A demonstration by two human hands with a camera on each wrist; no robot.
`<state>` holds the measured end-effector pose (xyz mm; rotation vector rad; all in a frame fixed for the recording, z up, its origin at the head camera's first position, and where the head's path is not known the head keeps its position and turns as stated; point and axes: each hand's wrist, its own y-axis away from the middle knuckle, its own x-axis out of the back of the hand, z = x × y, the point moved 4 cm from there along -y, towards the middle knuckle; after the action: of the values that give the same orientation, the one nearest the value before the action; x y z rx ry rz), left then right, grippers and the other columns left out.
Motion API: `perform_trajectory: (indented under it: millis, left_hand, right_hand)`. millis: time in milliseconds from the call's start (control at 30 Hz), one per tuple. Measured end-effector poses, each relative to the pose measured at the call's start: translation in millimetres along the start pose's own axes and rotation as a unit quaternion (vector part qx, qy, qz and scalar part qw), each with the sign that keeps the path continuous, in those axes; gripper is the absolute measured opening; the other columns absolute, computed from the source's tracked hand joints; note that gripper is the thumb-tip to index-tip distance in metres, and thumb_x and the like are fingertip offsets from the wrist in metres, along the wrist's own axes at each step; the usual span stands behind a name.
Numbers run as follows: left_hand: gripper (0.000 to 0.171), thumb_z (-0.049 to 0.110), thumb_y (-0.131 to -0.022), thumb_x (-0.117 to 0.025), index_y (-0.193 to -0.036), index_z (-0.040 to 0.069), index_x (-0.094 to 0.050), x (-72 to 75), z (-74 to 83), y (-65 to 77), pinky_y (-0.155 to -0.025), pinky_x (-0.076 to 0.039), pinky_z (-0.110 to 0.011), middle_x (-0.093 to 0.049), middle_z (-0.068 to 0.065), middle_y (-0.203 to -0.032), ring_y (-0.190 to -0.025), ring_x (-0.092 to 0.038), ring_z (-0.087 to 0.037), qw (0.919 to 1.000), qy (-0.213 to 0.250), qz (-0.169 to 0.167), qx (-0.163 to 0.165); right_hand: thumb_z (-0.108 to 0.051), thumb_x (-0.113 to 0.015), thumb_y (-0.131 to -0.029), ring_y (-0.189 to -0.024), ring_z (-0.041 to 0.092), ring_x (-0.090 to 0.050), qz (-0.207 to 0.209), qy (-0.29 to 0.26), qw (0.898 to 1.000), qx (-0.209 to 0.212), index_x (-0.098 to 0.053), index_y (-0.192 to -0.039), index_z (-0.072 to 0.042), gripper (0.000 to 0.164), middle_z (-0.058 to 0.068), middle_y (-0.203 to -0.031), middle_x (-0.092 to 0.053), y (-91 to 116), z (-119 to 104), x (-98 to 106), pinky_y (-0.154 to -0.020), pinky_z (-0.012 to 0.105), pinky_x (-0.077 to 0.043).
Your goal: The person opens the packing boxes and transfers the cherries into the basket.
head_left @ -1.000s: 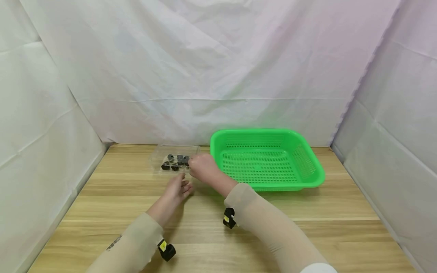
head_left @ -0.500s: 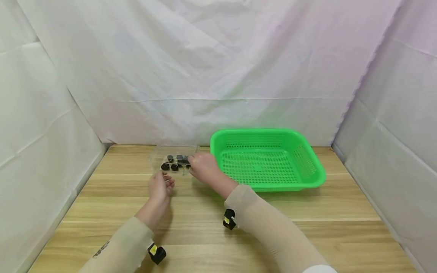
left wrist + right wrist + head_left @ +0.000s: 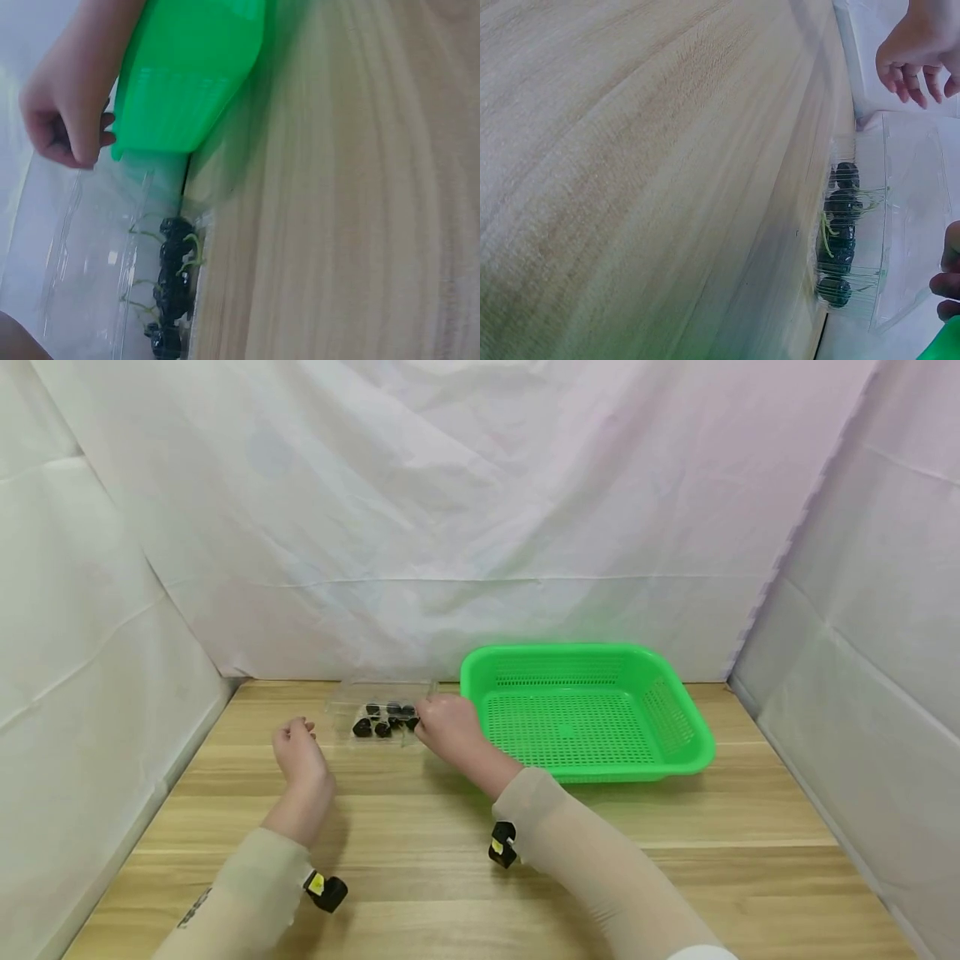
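Note:
A clear plastic clamshell box (image 3: 341,710) lies at the back left of the table, with several dark, lumpy mulberry-like fruits (image 3: 176,277) on thin green stems inside. Its transparent lid (image 3: 915,202) rises above the fruits in the right wrist view. My right hand (image 3: 453,727) is at the box's right edge, fingers curled, and seems to pinch the lid there; its fingertips are partly hidden. Left of the box, apart from it, my left hand (image 3: 300,756) hovers with loosely bent fingers and nothing in them. The right wrist view shows this left hand (image 3: 922,56) beyond the box's end.
A green perforated plastic basket (image 3: 675,768) stands right of the box, close beside my right hand and forearm. White cloth (image 3: 480,527) hangs behind and at both sides. The wooden table (image 3: 420,860) stretches in front.
My left hand has moved left, from in front of the box near the right hand to beyond the box's left side. The right hand has stayed at the box's right edge.

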<state>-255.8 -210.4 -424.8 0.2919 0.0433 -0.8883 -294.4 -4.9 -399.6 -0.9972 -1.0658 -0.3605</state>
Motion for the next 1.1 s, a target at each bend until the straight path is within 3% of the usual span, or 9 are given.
perform_trajectory:
  millis: [133, 267, 400, 533, 700, 800, 900, 1100]
  left_hand:
    - [0.037, 0.03, -0.106, -0.031, -0.139, 0.017, -0.04, -2.3, 1.5, -7.7, -0.109, -0.027, -0.033, -0.042, 0.0, -0.135, -0.125, -0.034, -0.016, 0.9989, -0.02, -0.039, 0.017]
    - [0.05, 0.033, -0.106, -0.025, -0.154, 0.018, -0.026, -10.2, 1.1, -14.5, -0.118, -0.013, -0.041, -0.022, -0.001, -0.158, -0.143, -0.017, -0.021, 0.9925, -0.055, -0.106, 0.028]
    - [0.053, 0.037, -0.105, -0.029, -0.154, 0.016, -0.026, -16.9, 0.7, -14.9, -0.118, -0.009, -0.044, -0.019, -0.002, -0.159, -0.144, -0.015, -0.024, 0.988, -0.067, -0.133, 0.039]
    - [0.055, 0.033, -0.104, -0.033, -0.155, 0.012, -0.024, -22.0, 0.6, -11.2, -0.117, -0.014, -0.046, -0.02, -0.008, -0.158, -0.141, -0.019, -0.027, 0.9877, -0.063, -0.139, 0.036]
    - [0.057, 0.032, -0.105, -0.034, -0.157, 0.019, -0.016, -29.7, -0.3, -7.7, -0.117, -0.018, -0.045, -0.018, -0.004, -0.16, -0.143, -0.018, -0.026, 0.9847, -0.064, -0.159, 0.031]
    - [0.056, 0.034, -0.106, -0.032, -0.158, 0.022, -0.013, -33.7, -0.6, -5.6, -0.117, -0.017, -0.046, -0.015, -0.001, -0.161, -0.145, -0.015, -0.026, 0.9818, -0.064, -0.177, 0.029]
    - [0.056, 0.033, -0.106, -0.031, -0.158, 0.023, -0.013, -36.3, -1.4, -4.3, -0.117, -0.015, -0.047, -0.011, 0.001, -0.162, -0.146, -0.012, -0.026, 0.9799, -0.068, -0.185, 0.028]
    - [0.055, 0.03, -0.105, -0.034, -0.157, 0.022, -0.015, -40.4, -4.0, -2.4, -0.117, -0.014, -0.049, -0.008, 0.002, -0.163, -0.146, -0.011, -0.027, 0.9786, -0.074, -0.189, 0.034]
  right_hand:
    - [-0.012, -0.063, -0.079, -0.046, 0.007, -0.031, 0.009, 0.007, 1.0, -0.008, -0.046, -0.062, -0.018, 0.025, -0.009, -0.052, -0.032, 0.7, 1.5, -0.1, -0.039, 0.02, -0.021]
    - [-0.015, -0.064, -0.081, -0.046, 0.007, -0.036, 0.004, 0.011, 1.0, -0.018, -0.054, -0.067, -0.017, 0.018, -0.01, -0.052, -0.038, 0.8, 3.1, 0.2, -0.038, 0.019, -0.024]
    - [-0.016, -0.064, -0.083, -0.045, 0.008, -0.036, 0.007, 0.02, 1.0, -0.023, -0.057, -0.069, -0.017, 0.016, -0.009, -0.051, -0.039, -0.1, 3.1, 2.6, -0.038, 0.019, -0.024]
    - [-0.016, -0.064, -0.084, -0.045, 0.008, -0.035, 0.016, 0.021, 0.999, -0.035, -0.061, -0.073, -0.017, 0.012, -0.008, -0.052, -0.04, -1.1, 4.2, 3.8, -0.038, 0.02, -0.025]
    - [-0.017, -0.066, -0.085, -0.049, 0.008, -0.041, 0.005, -0.015, 0.997, -0.074, -0.065, -0.075, -0.017, 0.01, -0.007, -0.059, -0.052, -2.2, 12.2, 6.5, -0.04, 0.019, -0.031]
    - [-0.017, -0.067, -0.085, -0.054, 0.008, -0.046, -0.015, -0.056, 0.992, -0.114, -0.071, -0.085, -0.015, 0.005, -0.005, -0.071, -0.063, -4.1, 20.4, 9.7, -0.042, 0.017, -0.034]
    - [-0.016, -0.064, -0.087, -0.055, 0.007, -0.048, -0.044, -0.109, 0.982, -0.151, -0.074, -0.102, -0.014, 0.018, -0.003, -0.086, -0.07, -6.7, 29.0, 12.4, -0.041, 0.017, -0.036]
    - [-0.012, -0.059, -0.09, -0.051, 0.008, -0.046, -0.072, -0.202, 0.959, -0.188, -0.071, -0.116, -0.014, 0.029, 0.0, -0.104, -0.071, -9.8, 42.5, 17.9, -0.041, 0.017, -0.037]
